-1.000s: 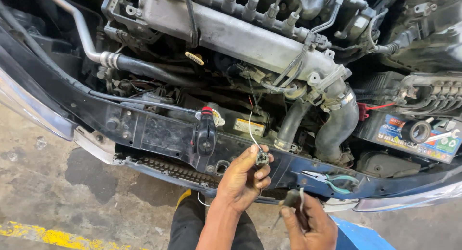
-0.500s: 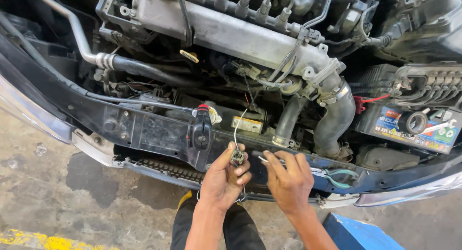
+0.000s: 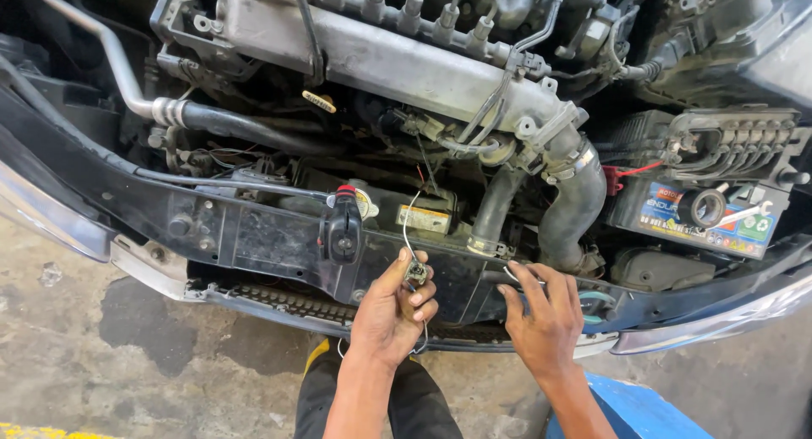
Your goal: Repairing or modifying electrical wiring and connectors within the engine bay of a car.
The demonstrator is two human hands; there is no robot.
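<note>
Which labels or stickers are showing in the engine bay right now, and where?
Battery label: right side, on top of the battery, rectangular, dark blue with red and green patches.
Yellow sticker: centre, just above the left hand, small yellow-and-white rectangle.

Red cap [image 3: 346, 190], blue stool [image 3: 630, 409]

A small grey connector [image 3: 415, 272] on a thin white wire [image 3: 406, 223] sits pinched upright at lower centre of the frame, the wire curving upward.
</note>
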